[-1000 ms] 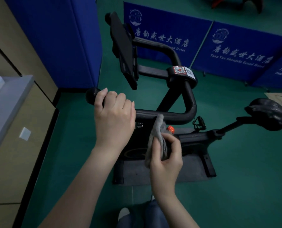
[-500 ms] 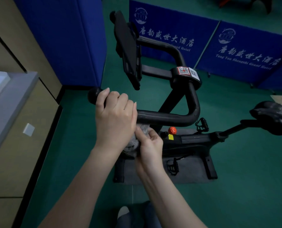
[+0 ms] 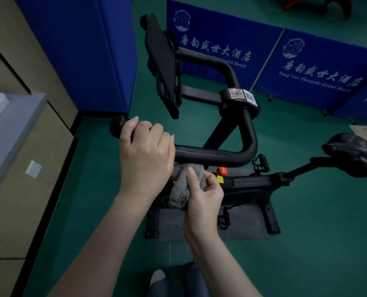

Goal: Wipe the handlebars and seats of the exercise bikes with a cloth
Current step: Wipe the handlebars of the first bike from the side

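Note:
A black exercise bike stands on the green floor, its looped handlebar (image 3: 216, 155) running across the middle of the view. My left hand (image 3: 145, 155) is wrapped around the near grip, just right of the round end cap (image 3: 117, 126). My right hand (image 3: 202, 192) bunches a grey cloth (image 3: 182, 187) just below the near bar, pressed against its underside. The black seat (image 3: 351, 154) sits far right, apart from both hands. A black console panel (image 3: 164, 67) rises behind the bars.
Blue hotel-branded partitions (image 3: 315, 65) close off the back and a blue panel (image 3: 88, 50) the left. A beige cabinet wall with a grey ledge (image 3: 13, 129) is at left. A red knob (image 3: 221, 171) sits on the frame. My foot (image 3: 158, 277) shows at the bottom.
My right hand moved the cloth left, up under the near bar beside my left hand, and now shows more of the bunched cloth. My left hand stayed on the grip.

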### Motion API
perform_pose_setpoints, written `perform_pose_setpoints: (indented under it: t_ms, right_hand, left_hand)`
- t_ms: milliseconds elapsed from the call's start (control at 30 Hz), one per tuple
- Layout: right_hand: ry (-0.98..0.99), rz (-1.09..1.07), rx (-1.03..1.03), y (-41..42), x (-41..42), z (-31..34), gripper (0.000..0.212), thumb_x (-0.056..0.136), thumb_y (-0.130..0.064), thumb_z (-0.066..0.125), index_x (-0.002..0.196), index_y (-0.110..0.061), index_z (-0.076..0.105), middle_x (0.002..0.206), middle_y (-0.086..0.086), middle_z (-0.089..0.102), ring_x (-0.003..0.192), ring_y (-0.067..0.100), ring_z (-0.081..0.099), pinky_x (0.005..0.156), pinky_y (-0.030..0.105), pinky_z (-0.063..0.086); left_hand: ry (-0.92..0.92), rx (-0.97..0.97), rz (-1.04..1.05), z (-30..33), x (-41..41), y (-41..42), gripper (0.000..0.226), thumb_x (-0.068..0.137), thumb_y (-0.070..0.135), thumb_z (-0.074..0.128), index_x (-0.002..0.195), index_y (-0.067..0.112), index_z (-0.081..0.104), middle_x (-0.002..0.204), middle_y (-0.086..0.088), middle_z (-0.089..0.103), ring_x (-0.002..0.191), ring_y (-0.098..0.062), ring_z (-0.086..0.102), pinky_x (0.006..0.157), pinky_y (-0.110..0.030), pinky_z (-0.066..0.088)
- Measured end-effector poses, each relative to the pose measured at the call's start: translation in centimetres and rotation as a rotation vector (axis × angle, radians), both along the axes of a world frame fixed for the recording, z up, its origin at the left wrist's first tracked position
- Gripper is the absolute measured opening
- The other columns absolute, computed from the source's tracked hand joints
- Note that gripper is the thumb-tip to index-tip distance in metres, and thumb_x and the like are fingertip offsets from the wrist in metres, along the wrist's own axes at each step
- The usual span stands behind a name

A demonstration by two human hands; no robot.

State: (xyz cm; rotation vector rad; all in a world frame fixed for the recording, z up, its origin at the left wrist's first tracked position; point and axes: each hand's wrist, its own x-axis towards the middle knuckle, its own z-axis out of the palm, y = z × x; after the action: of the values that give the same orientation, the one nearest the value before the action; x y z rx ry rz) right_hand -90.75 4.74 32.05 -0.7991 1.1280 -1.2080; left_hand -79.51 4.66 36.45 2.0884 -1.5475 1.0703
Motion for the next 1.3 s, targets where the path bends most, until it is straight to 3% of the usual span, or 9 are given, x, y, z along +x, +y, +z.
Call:
perform_pose_setpoints:
  t_ms: [167,333,500,633,833,1067,1200,1300]
  right_hand:
    - [0.051,-0.200,-0.004,-0.7,-1.8,-0.1,0.014,0.087,-0.020,0.069,0.089,-0.010,0.059,0.084,0.010,0.062,0.080,0.022,0.059,0.081,0.045,0.050]
    - [0.129,-0.131,-0.115,-0.7,-1.4,0.7,0.017,0.087,-0.019,0.068,0.078,-0.015,0.055,0.064,-0.009,0.059,0.061,0.006,0.054,0.057,0.024,0.048]
    - [0.165,-0.210,-0.096,-1.8,-3.4,1.0,0.014,0.085,-0.019,0.070,0.080,-0.014,0.059,0.076,0.008,0.062,0.071,0.020,0.058,0.070,0.042,0.053]
    - [0.164,-0.233,-0.105,-2.2,-3.8,0.9,0.013,0.083,-0.019,0.073,0.078,-0.022,0.062,0.076,0.000,0.063,0.072,0.012,0.059,0.069,0.035,0.053]
    - [0.060,-0.210,-0.032,-1.9,-3.4,0.6,0.015,0.082,-0.024,0.074,0.090,-0.019,0.062,0.091,0.010,0.066,0.083,0.019,0.062,0.085,0.048,0.052]
    - [0.116,-0.203,-0.061,-2.1,-4.0,0.7,0.010,0.083,-0.022,0.073,0.085,-0.022,0.064,0.083,0.002,0.068,0.078,0.015,0.063,0.078,0.045,0.053]
    - [0.154,-0.318,-0.035,-4.2,-6.7,0.8,0.009,0.085,-0.016,0.071,0.091,-0.014,0.065,0.098,0.017,0.069,0.097,0.036,0.065,0.090,0.056,0.051]
    - [0.209,-0.311,-0.098,-4.7,-7.3,1.2,0.015,0.083,-0.016,0.074,0.095,-0.010,0.067,0.105,0.017,0.065,0.098,0.028,0.065,0.081,0.038,0.057]
  left_hand:
    - [0.017,-0.017,-0.007,-0.1,0.0,0.0,0.034,0.098,0.022,0.043,0.074,0.011,0.064,0.076,-0.002,0.063,0.088,-0.028,0.060,0.104,-0.038,0.023]
    - [0.020,-0.028,-0.011,-0.2,0.0,-0.2,0.034,0.098,0.022,0.043,0.074,0.011,0.064,0.076,-0.002,0.063,0.088,-0.027,0.059,0.105,-0.036,0.021]
    - [0.024,-0.033,-0.013,-0.2,0.1,-0.1,0.034,0.098,0.021,0.043,0.073,0.012,0.064,0.077,-0.001,0.063,0.088,-0.026,0.059,0.107,-0.034,0.018]
    - [0.034,-0.038,-0.027,-0.1,0.1,-0.2,0.034,0.097,0.021,0.044,0.073,0.012,0.065,0.077,-0.001,0.064,0.087,-0.026,0.059,0.105,-0.036,0.021]
    - [0.120,-0.075,-0.092,0.3,-1.1,-0.3,0.031,0.096,0.023,0.047,0.075,0.012,0.067,0.080,0.000,0.065,0.091,-0.024,0.059,0.108,-0.042,0.021]
    - [0.239,-0.021,-0.249,-0.2,-4.1,-1.9,0.027,0.095,0.021,0.050,0.076,0.012,0.066,0.080,-0.001,0.061,0.091,-0.023,0.059,0.109,-0.040,0.025]
    - [0.307,0.037,-0.276,-0.9,-4.9,-2.5,0.024,0.095,0.024,0.050,0.085,0.013,0.069,0.087,-0.001,0.063,0.089,-0.022,0.058,0.104,-0.038,0.032]
    - [0.298,0.085,-0.247,-1.2,-5.1,-2.4,0.027,0.098,0.029,0.047,0.090,0.015,0.068,0.089,0.001,0.064,0.085,-0.021,0.058,0.088,-0.036,0.038]
